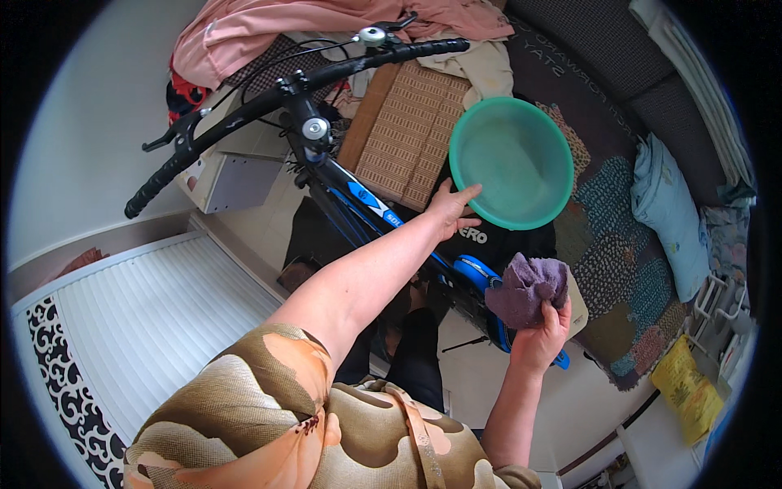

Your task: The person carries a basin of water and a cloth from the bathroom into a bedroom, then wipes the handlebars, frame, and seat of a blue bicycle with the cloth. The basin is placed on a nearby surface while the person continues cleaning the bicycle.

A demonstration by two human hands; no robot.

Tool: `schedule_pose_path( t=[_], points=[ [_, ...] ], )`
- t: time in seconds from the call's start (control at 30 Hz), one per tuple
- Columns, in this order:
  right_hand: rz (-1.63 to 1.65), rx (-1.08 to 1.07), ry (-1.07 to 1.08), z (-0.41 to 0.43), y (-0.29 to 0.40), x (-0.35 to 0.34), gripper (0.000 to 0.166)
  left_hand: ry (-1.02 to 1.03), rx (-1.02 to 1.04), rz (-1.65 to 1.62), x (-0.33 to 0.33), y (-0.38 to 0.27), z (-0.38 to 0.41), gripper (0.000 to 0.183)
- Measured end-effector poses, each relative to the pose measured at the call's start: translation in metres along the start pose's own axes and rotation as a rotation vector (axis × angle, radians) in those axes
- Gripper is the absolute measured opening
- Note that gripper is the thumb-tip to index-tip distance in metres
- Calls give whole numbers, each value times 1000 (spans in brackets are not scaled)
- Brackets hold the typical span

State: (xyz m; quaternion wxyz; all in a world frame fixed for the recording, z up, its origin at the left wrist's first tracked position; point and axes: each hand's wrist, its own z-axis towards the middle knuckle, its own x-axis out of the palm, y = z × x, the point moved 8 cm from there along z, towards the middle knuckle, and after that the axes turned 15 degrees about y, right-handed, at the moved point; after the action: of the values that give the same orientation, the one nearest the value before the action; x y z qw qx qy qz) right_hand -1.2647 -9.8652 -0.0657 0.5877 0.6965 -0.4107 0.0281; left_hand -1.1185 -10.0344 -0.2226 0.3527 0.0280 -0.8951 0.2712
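Note:
A green plastic basin (pixel 512 164) stands at upper centre right, seemingly with nothing but perhaps a little water in it. My left hand (pixel 453 211) grips the near left part of its rim, thumb over the edge and fingers beneath. In my right hand (pixel 542 339) is a bunched purple cloth (pixel 528 290), with a pale flat object (pixel 575 305) showing behind it. A blue and black bicycle (pixel 360 198) stands under my left forearm, its black handlebar (pixel 250 119) at upper left.
Beyond the bicycle, a woven-topped brown box or table (pixel 412 131) borders pink clothing (pixel 250 36). A patterned bed or sofa cover (pixel 611 244) and blue pillow (pixel 666 214) lie on the right. At lower left is a white slatted shutter panel (pixel 159 312); a yellow packet (pixel 687 388) sits lower right.

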Motion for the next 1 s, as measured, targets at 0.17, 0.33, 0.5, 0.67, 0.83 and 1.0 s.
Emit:
schedule_pose_path(
  t=[0.17,0.33,0.5,0.67,0.83,1.0],
  points=[
    [-6,80,91,16,-26,22,34,-134,-13,77,-9,-20,-57,84],
    [19,182,146,27,-21,39,35,-118,456,789,38,-127,-190,36],
    [142,393,414,33,-65,131,45,-752,969,1545,23,-290,-386,26],
    [-166,365,696,59,-156,239,43,-796,523,2227,-24,-322,-397,29],
    [-1104,-109,774,74,-233,305,19,-684,-80,1938,-78,-333,-376,47],
    [-1282,-270,782,47,-239,279,41,-739,114,2018,-89,-314,-395,57]
  ],
)
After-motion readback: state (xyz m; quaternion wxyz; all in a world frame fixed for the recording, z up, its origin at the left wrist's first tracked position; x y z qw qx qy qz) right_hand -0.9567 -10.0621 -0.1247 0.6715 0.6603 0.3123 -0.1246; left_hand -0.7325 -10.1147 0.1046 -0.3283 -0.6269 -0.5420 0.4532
